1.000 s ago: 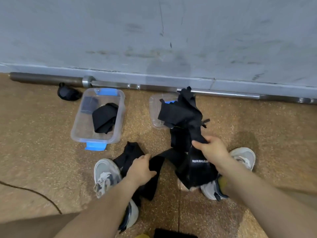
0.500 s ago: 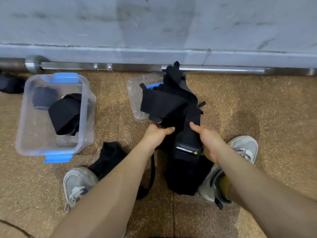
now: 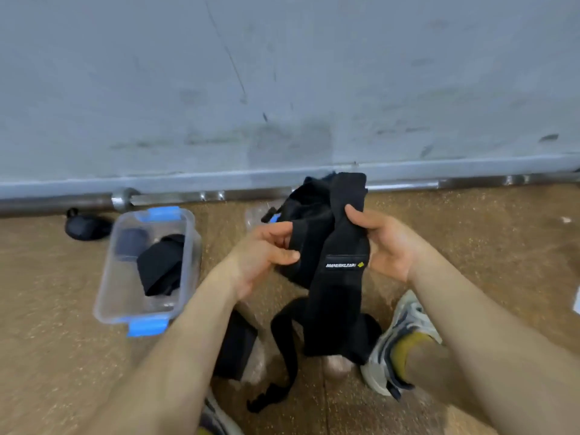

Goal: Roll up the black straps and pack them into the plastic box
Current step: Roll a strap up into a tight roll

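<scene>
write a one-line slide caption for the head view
Left hand and right hand hold up tangled black straps beside a clear plastic box already holding some.

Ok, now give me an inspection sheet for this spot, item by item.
Surface: speckled brown floor.
Job's things: open plastic box with packed straps inside; bundle of black straps, one labelled, held up; folded strap on the floor.
Clutter: clear container behind the bundle; black object by the barbell.
Grippers: left hand pinches the bundle's edge; right hand grips it.
Cables: nothing seen.
Surroundings: barbell along grey wall; shoe.
</scene>
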Motion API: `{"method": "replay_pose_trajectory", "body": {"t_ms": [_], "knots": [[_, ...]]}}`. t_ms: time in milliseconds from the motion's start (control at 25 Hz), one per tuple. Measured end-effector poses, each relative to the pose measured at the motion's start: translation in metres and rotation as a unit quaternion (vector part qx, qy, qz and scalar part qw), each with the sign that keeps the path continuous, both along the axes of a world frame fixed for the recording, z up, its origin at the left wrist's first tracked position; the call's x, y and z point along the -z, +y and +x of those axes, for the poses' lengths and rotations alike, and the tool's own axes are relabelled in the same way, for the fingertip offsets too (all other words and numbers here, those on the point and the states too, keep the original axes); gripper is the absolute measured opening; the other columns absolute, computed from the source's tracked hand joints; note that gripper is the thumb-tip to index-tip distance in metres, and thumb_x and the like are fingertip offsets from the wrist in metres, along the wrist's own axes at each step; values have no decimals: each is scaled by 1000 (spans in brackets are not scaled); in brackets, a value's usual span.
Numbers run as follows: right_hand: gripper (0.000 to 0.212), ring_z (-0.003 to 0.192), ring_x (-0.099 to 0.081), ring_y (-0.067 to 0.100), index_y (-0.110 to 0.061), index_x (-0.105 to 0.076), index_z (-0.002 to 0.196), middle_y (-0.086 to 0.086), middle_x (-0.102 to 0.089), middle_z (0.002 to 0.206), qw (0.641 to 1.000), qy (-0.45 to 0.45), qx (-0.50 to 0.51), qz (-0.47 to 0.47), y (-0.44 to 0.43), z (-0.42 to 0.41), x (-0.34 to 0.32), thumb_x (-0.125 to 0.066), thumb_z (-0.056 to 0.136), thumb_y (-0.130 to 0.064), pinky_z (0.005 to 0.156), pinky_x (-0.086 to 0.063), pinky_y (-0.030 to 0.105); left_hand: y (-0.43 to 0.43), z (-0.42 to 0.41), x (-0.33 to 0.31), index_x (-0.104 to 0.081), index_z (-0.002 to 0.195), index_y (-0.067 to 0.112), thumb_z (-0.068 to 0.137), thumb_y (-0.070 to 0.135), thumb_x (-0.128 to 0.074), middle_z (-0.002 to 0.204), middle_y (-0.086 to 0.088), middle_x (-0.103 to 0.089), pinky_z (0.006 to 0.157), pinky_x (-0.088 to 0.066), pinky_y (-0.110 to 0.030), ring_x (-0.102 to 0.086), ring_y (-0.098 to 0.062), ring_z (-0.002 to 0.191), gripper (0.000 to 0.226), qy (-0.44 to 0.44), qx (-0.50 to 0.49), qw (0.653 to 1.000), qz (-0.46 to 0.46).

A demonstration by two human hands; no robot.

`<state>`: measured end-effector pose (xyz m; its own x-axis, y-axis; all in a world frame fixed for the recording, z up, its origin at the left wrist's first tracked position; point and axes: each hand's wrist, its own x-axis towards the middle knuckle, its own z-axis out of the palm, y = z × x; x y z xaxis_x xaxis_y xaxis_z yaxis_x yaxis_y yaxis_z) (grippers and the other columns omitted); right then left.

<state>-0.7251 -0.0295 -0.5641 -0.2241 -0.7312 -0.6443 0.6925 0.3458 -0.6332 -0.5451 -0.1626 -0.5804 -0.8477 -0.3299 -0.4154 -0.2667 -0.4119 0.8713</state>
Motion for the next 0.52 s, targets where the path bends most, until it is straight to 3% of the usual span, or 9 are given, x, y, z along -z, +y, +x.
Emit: {"method": "replay_pose_trajectory", "body": {"t_ms": [120, 200, 240, 320, 400, 440, 520], "knots": [[31, 84, -70, 24, -8, -65, 101, 10, -72, 93, 992, 58, -41, -101, 0, 6, -81, -60, 84, -33, 76, -57, 34, -5, 18, -75, -75, 96, 5, 69, -2, -60, 93, -11, -67, 82, -47, -41, -61, -25, 86, 32, -46, 64, 978, -194], [31, 85, -69, 26, -4, -66, 98, 13, -71, 93, 979, 131, -69, -141, 6, 19, -122, -67, 83, -31, 77, -55, 34, 1, 33, -115, -75, 94, 6, 68, -5, -55, 101, -8, -72, 91, -51, -42, -67, -24, 95, 35, -48, 55, 963, -258], [29, 84, -68, 26, -3, -67, 96, 14, -71, 92, 970, 170, -76, -155, 9, 26, -139, -72, 82, -28, 77, -54, 34, 5, 42, -133, -76, 94, 9, 66, -4, -53, 105, -8, -73, 96, -51, -44, -68, -24, 101, 39, -26, 19, 967, -254], [20, 79, -68, 24, -4, -70, 85, 13, -71, 85, 951, 229, -96, -185, 21, 43, -161, -71, 79, -24, 76, -52, 34, 18, 59, -160, -75, 101, 9, 76, 9, -53, 109, -15, -72, 96, -50, -41, -69, -25, 100, 34, 46, -78, 993, -73], [19, 79, -67, 25, -5, -72, 79, 13, -71, 83, 931, 278, -133, -195, 35, 55, -173, -69, 78, -23, 78, -51, 35, 36, 67, -177, -67, 116, 7, 96, 34, -46, 115, -20, -70, 91, -50, -41, -69, -30, 99, 40, 42, -109, 991, 60], [21, 80, -67, 26, -2, -72, 81, 15, -71, 84, 920, 306, -153, -193, 42, 61, -176, -69, 79, -23, 79, -51, 36, 45, 68, -179, -65, 121, 8, 98, 41, -47, 114, -18, -70, 89, -51, -40, -68, -30, 101, 44, 13, -92, 995, 39], [24, 80, -67, 23, 3, -71, 85, 15, -71, 84, 888, 375, -198, -180, 53, 73, -180, -70, 83, -21, 79, -51, 35, 66, 64, -180, -64, 124, 11, 93, 25, -61, 108, -13, -73, 81, -52, -34, -69, -26, 95, 34, 4, -106, 994, -16]]}}
